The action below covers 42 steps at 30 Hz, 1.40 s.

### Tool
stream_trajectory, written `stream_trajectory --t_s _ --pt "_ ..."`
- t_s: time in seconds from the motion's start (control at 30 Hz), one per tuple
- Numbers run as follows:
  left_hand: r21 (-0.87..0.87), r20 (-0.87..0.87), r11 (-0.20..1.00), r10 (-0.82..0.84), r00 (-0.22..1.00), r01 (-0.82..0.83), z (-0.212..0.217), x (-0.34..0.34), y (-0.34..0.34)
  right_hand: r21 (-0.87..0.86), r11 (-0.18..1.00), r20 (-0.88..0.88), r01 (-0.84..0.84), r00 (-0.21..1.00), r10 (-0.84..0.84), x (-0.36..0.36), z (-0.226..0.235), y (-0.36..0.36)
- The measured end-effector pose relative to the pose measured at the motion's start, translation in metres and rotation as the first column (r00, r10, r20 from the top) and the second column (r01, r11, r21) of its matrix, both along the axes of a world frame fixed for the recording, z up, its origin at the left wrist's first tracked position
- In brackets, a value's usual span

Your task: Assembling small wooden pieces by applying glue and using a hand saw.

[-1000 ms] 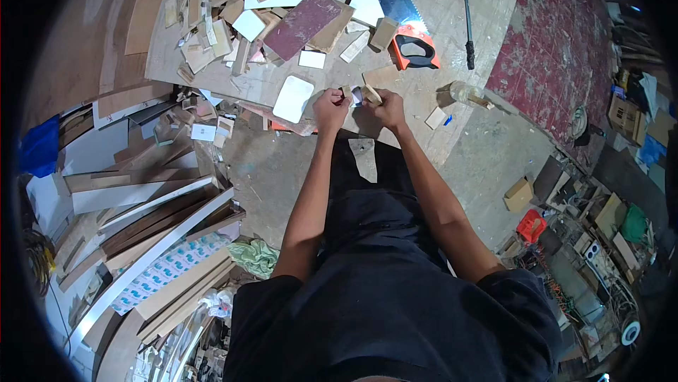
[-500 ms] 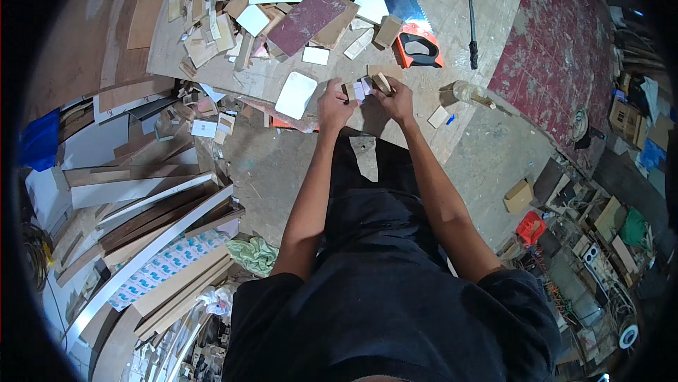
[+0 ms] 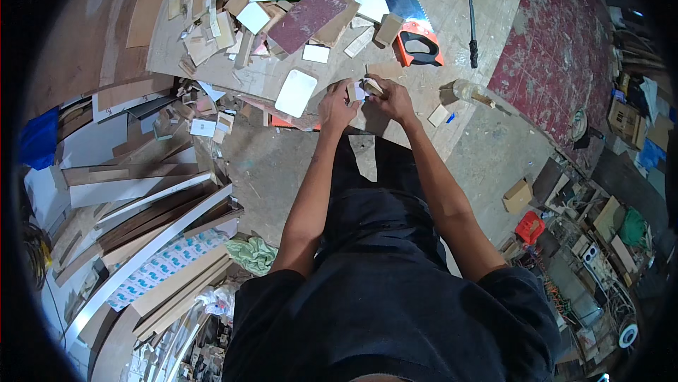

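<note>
Two hands meet over the near edge of the low bench (image 3: 233,75), a plywood sheet littered with offcuts. The left hand (image 3: 337,105) and the right hand (image 3: 393,98) are close together, both pinching a small wooden piece (image 3: 372,86) with a pale face, held just above the bench rather than resting on it. The fingers of each hand are curled narrow around it; which hand carries most of the weight I cannot tell, since the piece is tiny in this view. Just to the left lies a white rounded panel (image 3: 296,92), and beyond the hands, a little to the right, sits a handsaw (image 3: 409,22) with an orange-and-black handle, its blade running away across the bench. A dark red board (image 3: 305,18) lies further back among the scraps. The likeliest mishap, as I judge it, is the piece slipping from so light a pinch and dropping among the many similar offcuts or onto the concrete floor (image 3: 282,163) below the bench edge, where it would be hard to pick out again. A push outward could also knock the loose scraps nearby, and the saw's teeth lie near enough that a careless reach forward from the right hand could catch them.
</note>
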State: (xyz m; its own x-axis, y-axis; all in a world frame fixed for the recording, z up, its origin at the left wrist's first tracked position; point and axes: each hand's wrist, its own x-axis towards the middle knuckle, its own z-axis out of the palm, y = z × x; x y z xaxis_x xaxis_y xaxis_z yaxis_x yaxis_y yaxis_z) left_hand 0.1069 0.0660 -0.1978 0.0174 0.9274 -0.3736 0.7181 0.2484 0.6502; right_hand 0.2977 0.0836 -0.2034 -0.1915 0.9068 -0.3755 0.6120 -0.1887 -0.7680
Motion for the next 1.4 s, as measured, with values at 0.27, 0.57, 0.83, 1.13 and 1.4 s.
stream_trajectory --t_s 0.27,0.57,0.83,1.13,1.4 --pt "0.009 0.06 1.0 0.003 0.998 -0.003 -0.005 -0.004 -0.003 0.029 0.997 0.024 -0.077 0.997 0.077 0.006 0.0 0.001" --pt "-0.069 0.164 0.995 0.077 0.984 -0.066 -0.006 -0.009 -0.004 0.068 0.996 0.043 -0.054 0.998 0.052 0.005 0.002 -0.001" --pt "-0.041 0.186 0.997 0.076 0.98 -0.07 -0.009 -0.01 -0.005 0.021 0.998 0.034 -0.061 0.998 0.06 0.004 0.004 -0.001" --pt "-0.046 0.216 0.993 0.114 0.97 -0.106 -0.013 -0.017 -0.012 -0.336 0.849 -0.334 0.408 0.791 -0.512 0.02 -0.002 -0.032" --pt "-0.009 0.208 0.994 0.112 0.972 -0.112 -0.004 -0.011 -0.01 0.085 0.89 -0.058 0.448 0.894 -0.445 0.01 -0.003 -0.046"
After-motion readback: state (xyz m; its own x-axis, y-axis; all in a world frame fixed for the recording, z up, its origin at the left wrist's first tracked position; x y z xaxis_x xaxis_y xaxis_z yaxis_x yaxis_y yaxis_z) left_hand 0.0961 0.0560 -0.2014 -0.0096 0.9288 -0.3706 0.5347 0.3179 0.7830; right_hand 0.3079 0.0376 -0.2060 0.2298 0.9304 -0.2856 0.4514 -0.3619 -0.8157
